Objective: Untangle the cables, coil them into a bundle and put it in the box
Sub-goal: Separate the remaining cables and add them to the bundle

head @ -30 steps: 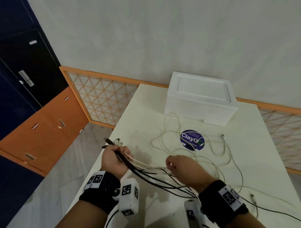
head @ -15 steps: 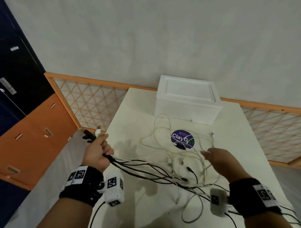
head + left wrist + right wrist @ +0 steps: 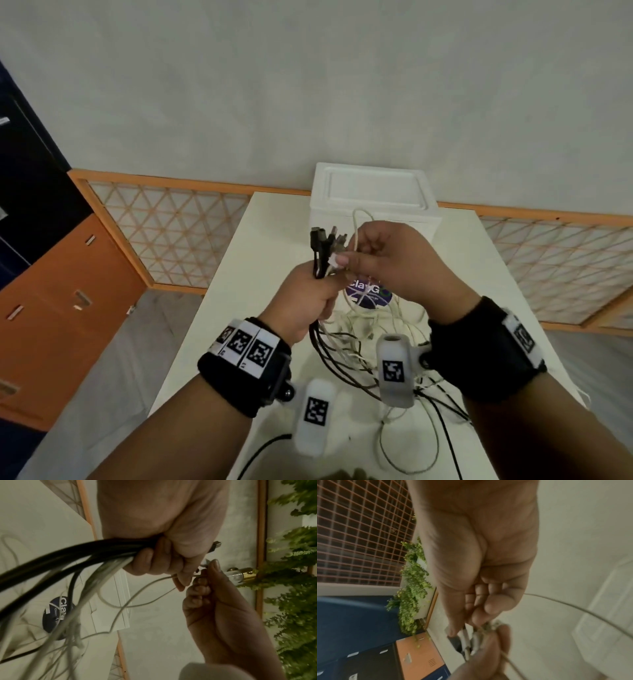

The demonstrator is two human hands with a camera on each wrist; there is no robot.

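Both forearms bare. Each wrist carries a black strap (image 3: 486, 353) bearing white square-coded marker tags (image 3: 246, 349). A white capsule-shaped camera unit (image 3: 394, 368), also tagged, hangs beneath each strap.

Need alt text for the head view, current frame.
A person's left hand grips a bunch of black and white cables upright by their plug ends, while the right hand pinches a thin white cable beside them. Loose cable trails onto the white table; a closed white foam box stands behind.
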